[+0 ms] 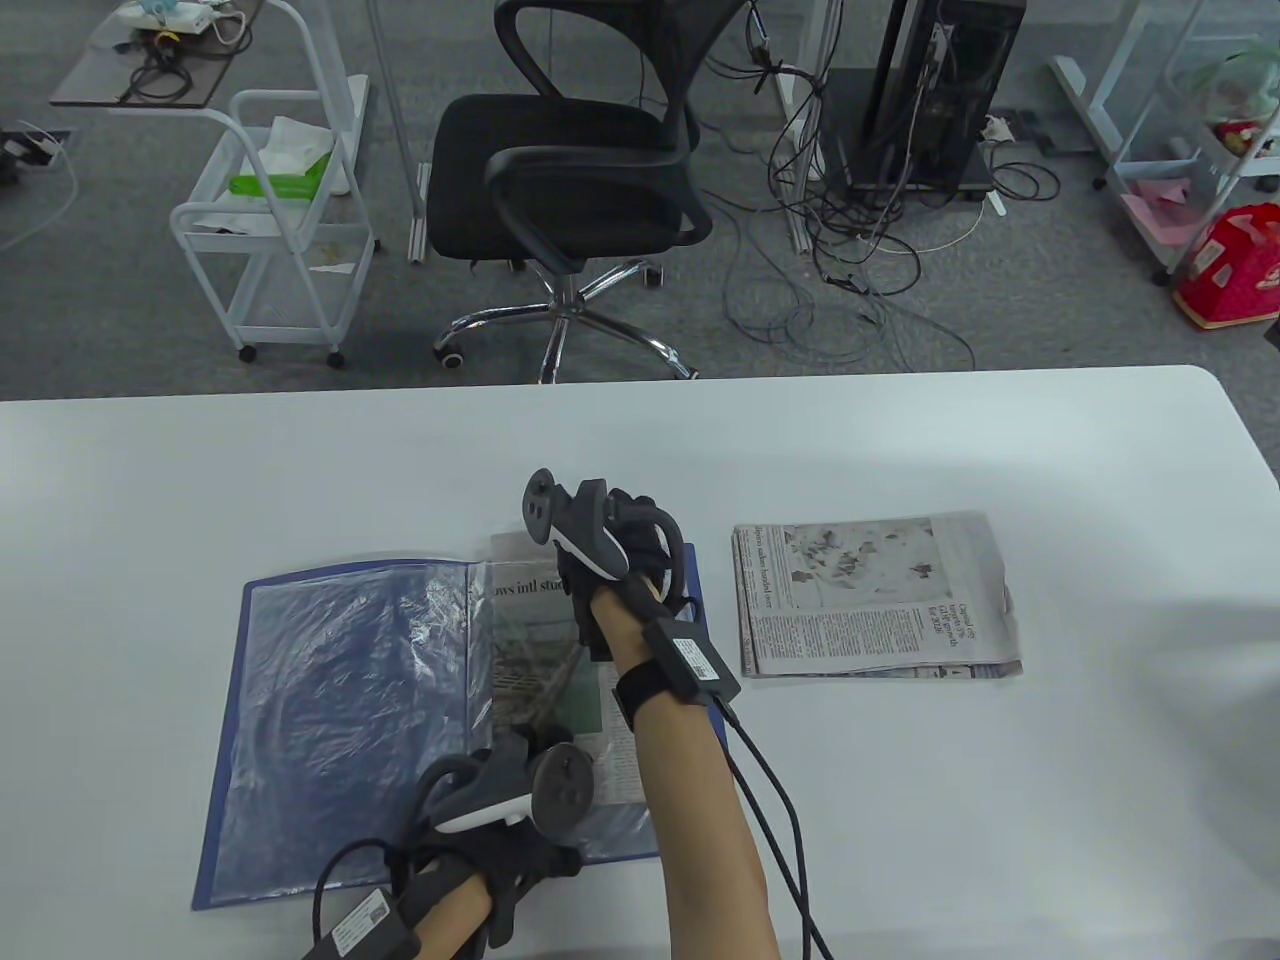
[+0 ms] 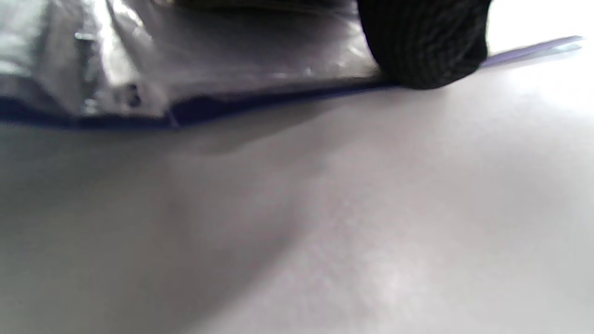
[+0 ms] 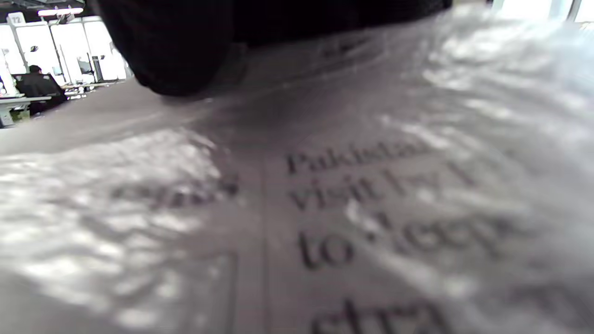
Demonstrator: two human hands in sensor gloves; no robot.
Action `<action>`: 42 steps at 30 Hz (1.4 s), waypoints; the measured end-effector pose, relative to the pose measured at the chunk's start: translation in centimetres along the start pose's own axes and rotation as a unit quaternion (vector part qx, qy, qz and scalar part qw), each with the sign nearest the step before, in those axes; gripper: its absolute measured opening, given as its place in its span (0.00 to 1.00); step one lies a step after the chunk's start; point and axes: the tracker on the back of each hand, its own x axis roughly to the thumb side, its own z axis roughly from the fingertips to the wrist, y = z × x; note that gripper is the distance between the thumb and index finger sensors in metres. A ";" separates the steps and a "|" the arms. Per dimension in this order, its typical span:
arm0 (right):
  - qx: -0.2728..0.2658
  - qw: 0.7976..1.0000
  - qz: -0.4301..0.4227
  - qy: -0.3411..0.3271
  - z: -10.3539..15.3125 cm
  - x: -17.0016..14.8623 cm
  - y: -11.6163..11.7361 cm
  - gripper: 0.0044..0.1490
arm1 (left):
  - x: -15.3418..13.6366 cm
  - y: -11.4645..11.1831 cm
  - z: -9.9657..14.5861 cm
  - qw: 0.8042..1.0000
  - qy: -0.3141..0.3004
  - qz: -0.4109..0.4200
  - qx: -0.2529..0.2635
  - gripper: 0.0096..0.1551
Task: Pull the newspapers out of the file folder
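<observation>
An open blue file folder [image 1: 340,700] with clear plastic sleeves lies on the white table [image 1: 900,800]. A newspaper [image 1: 545,690] sits in its right sleeve, and its top end sticks out past the sleeve. My right hand [image 1: 610,570] holds that top end; the fingertips are hidden under the tracker. In the right wrist view a gloved finger [image 3: 171,51] lies on the printed page [image 3: 352,208] under shiny plastic. My left hand [image 1: 500,830] presses on the folder's near edge. In the left wrist view a fingertip [image 2: 424,41] rests on that edge [image 2: 260,97].
A second folded newspaper [image 1: 875,595] lies on the table right of the folder. Glove cables [image 1: 770,800] trail from my right wrist toward the near edge. A black office chair [image 1: 570,180] and a white cart [image 1: 270,230] stand beyond the table's far edge.
</observation>
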 end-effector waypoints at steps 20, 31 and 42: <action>-0.164 0.986 -0.042 0.008 0.4 1.9 -6.4 0.24 | -0.1 -0.1 0.0 1.000 0.006 0.009 -0.014 0.50; -0.309 0.942 -0.127 -0.016 3.3 -1.4 -13.8 0.24 | -0.2 -0.1 0.0 1.000 0.006 0.017 -0.016 0.49; -0.364 0.894 -0.261 0.010 7.4 -10.5 -21.6 0.23 | -0.3 -0.1 -0.1 1.000 0.004 0.023 -0.017 0.49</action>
